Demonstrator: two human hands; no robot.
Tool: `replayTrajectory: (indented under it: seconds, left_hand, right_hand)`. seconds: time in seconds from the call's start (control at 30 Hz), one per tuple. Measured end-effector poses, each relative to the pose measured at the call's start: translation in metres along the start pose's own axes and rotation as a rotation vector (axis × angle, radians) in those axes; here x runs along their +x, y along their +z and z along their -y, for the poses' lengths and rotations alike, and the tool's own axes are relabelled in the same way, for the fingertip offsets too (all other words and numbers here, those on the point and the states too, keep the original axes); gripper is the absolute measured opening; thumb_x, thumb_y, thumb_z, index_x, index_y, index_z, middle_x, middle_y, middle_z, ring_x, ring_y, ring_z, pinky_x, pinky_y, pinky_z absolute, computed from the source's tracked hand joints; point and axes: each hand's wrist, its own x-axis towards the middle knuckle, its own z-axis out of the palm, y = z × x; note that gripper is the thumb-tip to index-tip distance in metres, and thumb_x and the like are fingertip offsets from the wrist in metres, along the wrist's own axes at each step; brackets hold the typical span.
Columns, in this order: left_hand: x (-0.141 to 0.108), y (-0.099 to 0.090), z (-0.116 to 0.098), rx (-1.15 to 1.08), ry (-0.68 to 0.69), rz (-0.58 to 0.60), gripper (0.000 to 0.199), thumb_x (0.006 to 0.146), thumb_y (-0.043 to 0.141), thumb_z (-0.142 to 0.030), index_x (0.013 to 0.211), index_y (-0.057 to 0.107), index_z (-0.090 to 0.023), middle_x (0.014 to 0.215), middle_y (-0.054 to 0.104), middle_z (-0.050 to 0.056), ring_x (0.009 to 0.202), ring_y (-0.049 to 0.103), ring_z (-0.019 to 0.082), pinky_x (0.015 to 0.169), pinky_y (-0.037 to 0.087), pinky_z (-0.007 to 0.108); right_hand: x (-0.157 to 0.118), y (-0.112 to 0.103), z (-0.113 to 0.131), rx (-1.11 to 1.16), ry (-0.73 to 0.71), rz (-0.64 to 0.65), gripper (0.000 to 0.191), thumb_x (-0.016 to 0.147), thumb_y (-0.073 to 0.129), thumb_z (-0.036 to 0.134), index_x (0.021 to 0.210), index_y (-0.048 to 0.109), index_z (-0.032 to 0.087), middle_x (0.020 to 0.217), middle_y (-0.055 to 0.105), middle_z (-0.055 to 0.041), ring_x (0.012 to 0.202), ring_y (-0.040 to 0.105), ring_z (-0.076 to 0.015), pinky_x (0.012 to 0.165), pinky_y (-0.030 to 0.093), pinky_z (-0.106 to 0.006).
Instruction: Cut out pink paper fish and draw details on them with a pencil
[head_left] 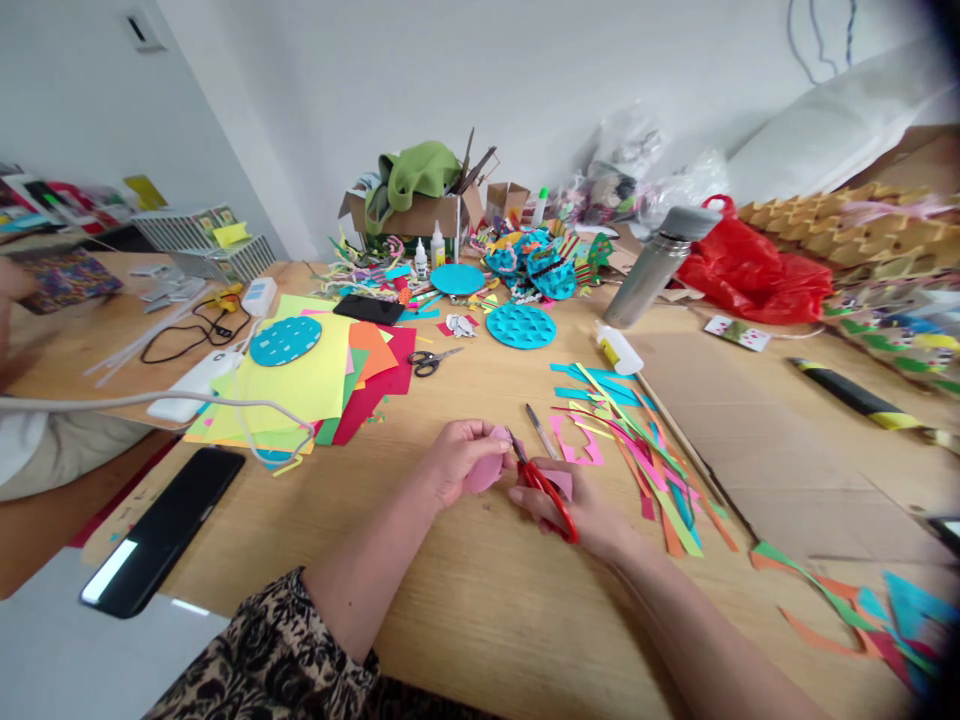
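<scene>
Pinched in the fingers of my left hand (459,462) is a piece of pink paper (486,472) with a rounded edge. My right hand (577,505) grips a pair of scissors (553,500) with red handles, its blades pointing up and left against the paper. Another bit of pink paper (556,484) shows by the right hand; whether that hand holds it, I cannot tell. Just beyond lie a pen (541,430) and a bright pink cut-out sheet (576,440) with a hole in it.
Coloured paper strips (660,460) and a cardboard sheet (750,430) lie to the right. Black scissors (429,362), yellow paper (300,375) and a phone (161,530) are leftward. A steel bottle (652,265) stands behind. Another person's arm (82,490) rests at far left.
</scene>
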Motion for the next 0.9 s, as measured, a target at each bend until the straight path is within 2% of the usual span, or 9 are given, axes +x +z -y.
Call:
replayTrajectory:
  seconds: [0.4,0.63,0.9]
  left_hand:
    - [-0.0002,-0.0013,-0.0018,0.052,-0.019,0.034,0.026,0.055,0.08,-0.03,0.066,0.065,-0.012,0.054,0.063,0.003,0.048,0.053,0.01,0.05,0.039,0.021]
    - [0.0023,-0.0058,-0.0003,0.07,-0.02,0.039,0.026,0.055,0.08,-0.029,0.067,0.066,-0.011,0.055,0.062,0.002,0.05,0.054,0.01,0.051,0.04,0.021]
    - [0.0019,-0.0069,-0.003,0.085,-0.02,0.047,0.024,0.056,0.08,-0.029,0.066,0.067,-0.011,0.055,0.062,0.003,0.05,0.055,0.01,0.051,0.04,0.021]
  right_hand:
    - [-0.0025,-0.0016,0.0004,-0.017,0.009,0.037,0.041,0.072,0.077,0.051,0.069,0.051,0.02,0.053,0.051,0.004,0.047,0.046,-0.0097,0.044,0.033,-0.023]
    - [-0.0023,-0.005,0.0008,-0.068,0.079,0.009,0.044,0.067,0.08,0.053,0.07,0.051,0.02,0.053,0.05,0.0043,0.046,0.046,-0.0101,0.043,0.033,-0.023]
    - [-0.0024,-0.008,-0.0031,-0.093,0.055,0.043,0.04,0.072,0.078,0.05,0.069,0.052,0.02,0.055,0.051,0.0041,0.048,0.047,-0.0096,0.043,0.034,-0.022]
